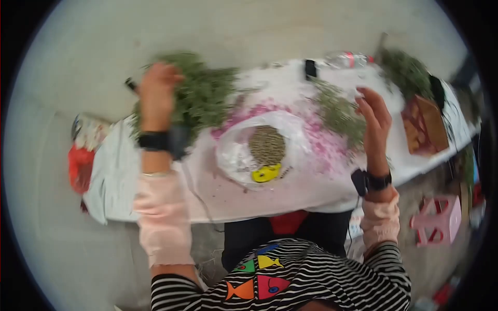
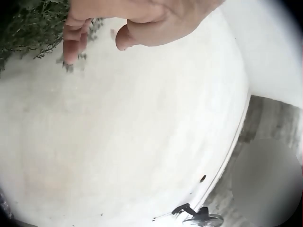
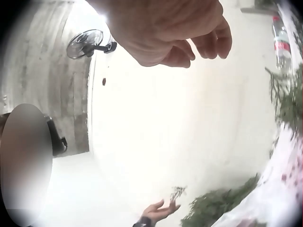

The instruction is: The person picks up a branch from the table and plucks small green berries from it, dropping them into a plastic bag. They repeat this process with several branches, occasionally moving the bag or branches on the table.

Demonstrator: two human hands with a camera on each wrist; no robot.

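My left hand [image 1: 158, 98] is raised over the left part of a large heap of green sprigs [image 1: 205, 93]. In the left wrist view the thumb of this hand [image 2: 142, 21] stands apart from the bent fingers. A small sprig [image 3: 178, 192] shows at the left fingertips in the right wrist view; whether they grip it is unclear. My right hand [image 1: 376, 122], fingers loosely bent and holding nothing, hovers beside a smaller green bunch [image 1: 340, 114]. Between the hands lies a clear plastic bag [image 1: 236, 150] with a round brown mass [image 1: 267, 146] and a yellow patch [image 1: 266, 173].
Pink petals or bits [image 1: 324, 145] scatter over the white-covered table [image 1: 207, 205]. A plastic bottle [image 1: 345, 60] lies at the back edge. Farther right are more greenery [image 1: 404, 72] and an open cardboard box [image 1: 425, 127]. A pink stool [image 1: 438, 220] stands on the floor at right.
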